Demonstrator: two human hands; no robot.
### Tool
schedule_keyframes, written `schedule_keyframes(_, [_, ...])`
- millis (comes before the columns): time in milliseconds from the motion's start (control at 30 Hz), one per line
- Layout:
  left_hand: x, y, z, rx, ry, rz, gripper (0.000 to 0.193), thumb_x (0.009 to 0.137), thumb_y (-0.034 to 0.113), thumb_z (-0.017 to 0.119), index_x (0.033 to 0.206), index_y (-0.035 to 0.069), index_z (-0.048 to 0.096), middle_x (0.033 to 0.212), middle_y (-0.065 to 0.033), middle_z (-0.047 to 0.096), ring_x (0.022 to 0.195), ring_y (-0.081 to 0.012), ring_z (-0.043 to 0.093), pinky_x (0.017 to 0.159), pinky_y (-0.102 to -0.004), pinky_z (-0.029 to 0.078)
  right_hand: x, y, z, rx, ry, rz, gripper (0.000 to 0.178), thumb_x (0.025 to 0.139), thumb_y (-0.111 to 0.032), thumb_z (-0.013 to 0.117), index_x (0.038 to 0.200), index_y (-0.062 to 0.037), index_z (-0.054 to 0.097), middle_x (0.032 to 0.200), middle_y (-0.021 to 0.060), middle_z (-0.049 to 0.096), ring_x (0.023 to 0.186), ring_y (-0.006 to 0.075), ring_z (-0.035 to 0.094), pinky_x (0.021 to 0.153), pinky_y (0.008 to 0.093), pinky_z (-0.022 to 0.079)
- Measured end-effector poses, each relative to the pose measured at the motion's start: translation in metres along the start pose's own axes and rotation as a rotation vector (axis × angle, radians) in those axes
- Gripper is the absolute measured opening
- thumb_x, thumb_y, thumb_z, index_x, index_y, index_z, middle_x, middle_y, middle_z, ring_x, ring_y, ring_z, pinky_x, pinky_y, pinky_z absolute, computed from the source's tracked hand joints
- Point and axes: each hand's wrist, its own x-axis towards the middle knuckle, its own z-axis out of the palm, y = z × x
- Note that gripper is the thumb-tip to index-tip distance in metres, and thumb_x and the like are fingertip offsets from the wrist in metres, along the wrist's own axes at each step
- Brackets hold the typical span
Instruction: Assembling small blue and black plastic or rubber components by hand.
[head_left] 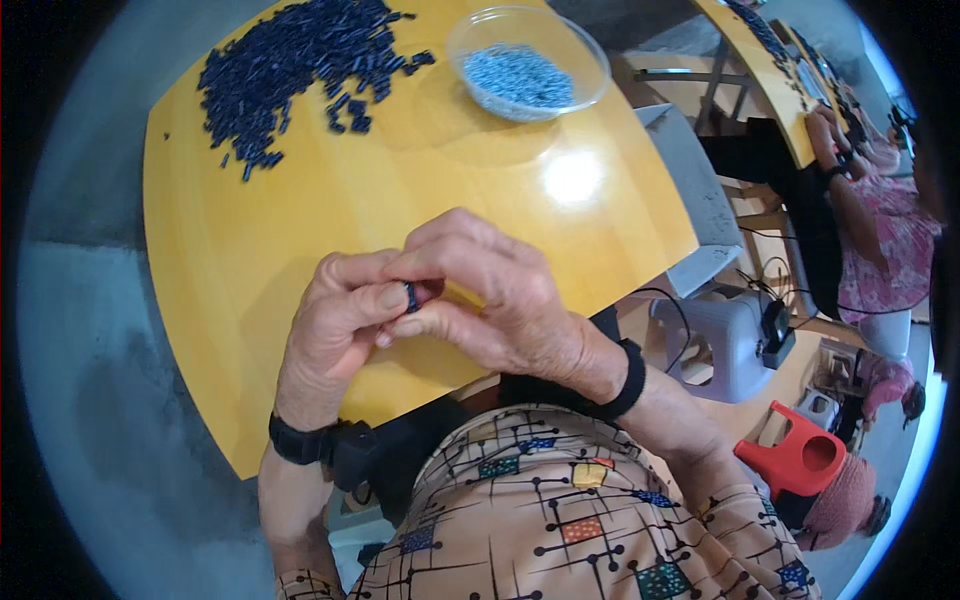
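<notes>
A small dark piece (411, 297) is held up at the fingertips, over the near part of the yellow counter (240, 230). It is placed at the very end of the grip formed by the left hand (330, 315): the tip of the left thumb is laid against its left side, and only a narrow dark edge of it is left uncovered. This grip is closed down, with no clear gap seen between the digits and the piece.

The right hand (495, 290) is brought in from the other side, its index finger curved above the piece and its thumb set below, so that the piece is enclosed between the two hands. A slight gap is left between the right index finger and thumb; whether the piece is also pinched by them cannot be told, as the contact is hidden by the fingers.

Well apart from the hands, toward the far left of the counter, a loose heap of dark pieces (300, 65) is spread, with a few strays scattered at its near edge. To the right of the heap, a clear round bowl (590, 75) is set down, its bottom covered by many small pale-blue pieces (515, 75).
</notes>
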Motion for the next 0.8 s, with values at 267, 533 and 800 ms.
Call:
schedule_keyframes(267, [0.006, 0.003, 0.014, 0.092, -0.013, -0.032, 0.025, 0.083, 0.018, 0.072, 0.095, -0.003, 0.07, 0.078, -0.0053, 0.067, 0.06, -0.0064, 0.055, 0.053, -0.0178, 0.043, -0.016, -0.013, -0.018, -0.113, 0.051, 0.009, 0.035, 0.075, -0.008, 0.073, 0.109, -0.0035, 0.064, 0.088, 0.0117, 0.062, 0.076, 0.0263, 0.064, 0.068, 0.0325, 0.053])
schedule_keyframes(533, [0.0, 0.011, 0.009, 0.206, 0.184, 0.054, 0.021, 0.086, 0.014, 0.069, 0.095, -0.005, 0.069, 0.076, -0.0078, 0.066, 0.056, -0.0079, 0.055, 0.05, -0.0197, 0.043, -0.059, -0.01, -0.132, -0.28, 0.489, 0.402, 0.027, 0.087, 0.002, 0.06, 0.114, -0.0019, 0.065, 0.096, 0.005, 0.066, 0.074, 0.0098, 0.061, 0.066, 0.024, 0.051])
schedule_keyframes(800, [0.022, 0.048, -0.007, 0.673, 0.575, 0.32, 0.017, 0.086, 0.008, 0.067, 0.099, -0.002, 0.07, 0.077, -0.0021, 0.064, 0.059, -0.0041, 0.053, 0.051, -0.0191, 0.045, -0.192, 0.105, -0.289, -0.841, 0.48, 0.885, 0.04, 0.091, -0.006, 0.058, 0.13, -0.0039, 0.054, 0.111, 0.0113, 0.066, 0.081, 0.0138, 0.064, 0.067, 0.0264, 0.053])
